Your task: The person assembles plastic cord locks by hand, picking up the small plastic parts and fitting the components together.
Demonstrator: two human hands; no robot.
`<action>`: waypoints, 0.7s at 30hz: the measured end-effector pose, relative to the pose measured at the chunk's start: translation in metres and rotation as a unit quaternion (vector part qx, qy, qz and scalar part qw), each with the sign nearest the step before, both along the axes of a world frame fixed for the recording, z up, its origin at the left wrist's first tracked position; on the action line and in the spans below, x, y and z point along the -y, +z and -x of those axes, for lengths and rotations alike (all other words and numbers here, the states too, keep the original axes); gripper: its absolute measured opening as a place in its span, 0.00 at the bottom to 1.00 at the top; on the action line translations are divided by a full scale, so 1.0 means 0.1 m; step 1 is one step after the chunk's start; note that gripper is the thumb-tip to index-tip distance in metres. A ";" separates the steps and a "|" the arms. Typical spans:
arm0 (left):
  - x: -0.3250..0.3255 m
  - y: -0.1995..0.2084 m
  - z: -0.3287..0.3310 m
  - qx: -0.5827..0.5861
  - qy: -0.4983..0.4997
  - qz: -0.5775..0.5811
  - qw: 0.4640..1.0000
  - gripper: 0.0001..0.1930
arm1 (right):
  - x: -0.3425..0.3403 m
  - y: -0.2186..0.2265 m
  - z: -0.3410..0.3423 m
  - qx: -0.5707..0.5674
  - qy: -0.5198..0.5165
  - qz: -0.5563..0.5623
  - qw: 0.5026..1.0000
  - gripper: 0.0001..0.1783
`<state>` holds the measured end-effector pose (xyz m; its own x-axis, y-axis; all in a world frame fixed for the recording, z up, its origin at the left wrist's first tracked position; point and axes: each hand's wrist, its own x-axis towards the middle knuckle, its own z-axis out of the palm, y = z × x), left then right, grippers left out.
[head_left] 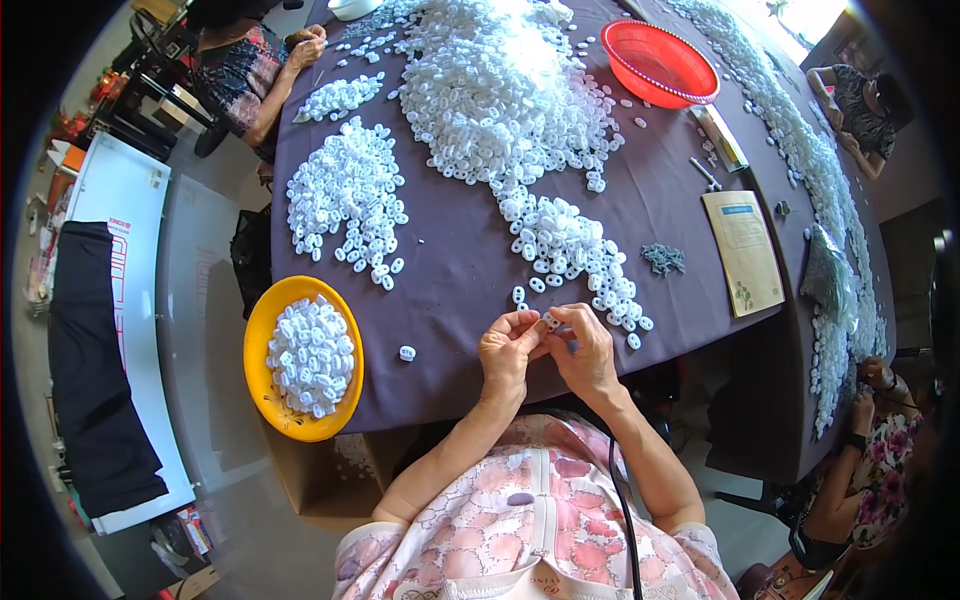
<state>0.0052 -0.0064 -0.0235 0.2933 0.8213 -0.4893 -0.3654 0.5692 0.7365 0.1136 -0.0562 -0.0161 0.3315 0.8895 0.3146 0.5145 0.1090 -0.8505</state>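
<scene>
My left hand (506,352) and my right hand (584,350) meet at the table's near edge, fingers pinched together. Between the fingertips is a small white oval plastic piece (551,321) with dark holes; the fingers partly cover it. Just beyond my hands, a loose trail of similar white pieces (570,240) runs back to a large heap (490,90). A single white piece (407,353) lies apart, left of my left hand. To the right of the trail sits a small pile of dark grey parts (662,259), too small to make out.
A yellow bowl (258,385) of white pieces stands at the table's left edge, near another pile (345,190). Farther right are a red basket (690,92), a brown envelope (745,255) and a clear plastic bag (828,275). Other people work around the tables.
</scene>
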 end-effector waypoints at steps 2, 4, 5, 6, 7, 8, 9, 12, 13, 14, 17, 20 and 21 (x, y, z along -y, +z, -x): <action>0.00 -0.01 0.01 0.004 -0.013 0.002 1.000 0.05 | 0.01 -0.02 -0.03 0.004 0.009 -0.003 1.000 0.18; 0.00 0.01 -0.01 0.005 -0.017 0.000 1.000 0.05 | 0.01 -0.01 -0.03 0.007 0.018 -0.006 1.000 0.18; 0.01 0.02 -0.01 0.006 -0.021 -0.003 1.000 0.05 | 0.01 0.01 -0.03 0.024 0.024 -0.005 0.999 0.18; 0.01 0.02 -0.01 0.006 -0.020 -0.003 1.000 0.05 | 0.01 0.02 -0.03 0.042 0.030 -0.004 0.999 0.18; 0.01 0.02 -0.01 -0.003 -0.021 -0.010 1.000 0.05 | 0.00 0.03 -0.01 0.042 0.030 -0.004 0.999 0.18; 0.01 0.02 -0.02 -0.011 -0.022 -0.017 1.000 0.05 | -0.01 0.04 0.01 0.033 0.020 -0.010 0.999 0.18; 0.02 0.00 -0.03 -0.011 -0.023 -0.017 1.000 0.05 | -0.02 0.05 0.04 0.024 0.009 -0.016 1.000 0.19; 0.06 -0.07 -0.06 -0.014 -0.020 -0.066 0.998 0.04 | -0.09 0.05 0.09 0.060 -0.023 -0.023 0.998 0.21; 0.07 -0.09 -0.07 -0.006 -0.012 -0.064 0.998 0.04 | -0.10 0.00 0.09 0.046 -0.034 -0.010 0.998 0.21; 0.07 -0.10 -0.08 0.003 -0.004 -0.063 0.998 0.04 | -0.09 -0.01 0.08 0.045 -0.033 -0.009 0.998 0.21; 0.08 -0.08 -0.06 -0.004 -0.006 -0.046 0.999 0.03 | -0.07 -0.04 0.04 0.044 -0.019 0.011 0.999 0.20; 0.05 -0.06 -0.01 -0.008 -0.023 -0.041 0.999 0.02 | -0.05 -0.06 0.02 0.047 -0.006 0.002 0.999 0.19; 0.04 -0.07 0.00 -0.008 -0.022 -0.040 0.999 0.02 | -0.06 -0.06 0.01 0.048 0.002 0.006 0.999 0.18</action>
<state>0.0051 -0.0102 -0.0303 0.3235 0.8444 -0.4270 -0.3286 0.5234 0.7861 0.1125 -0.0503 -0.0217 0.2975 0.8942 0.3344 0.5934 0.1012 -0.7985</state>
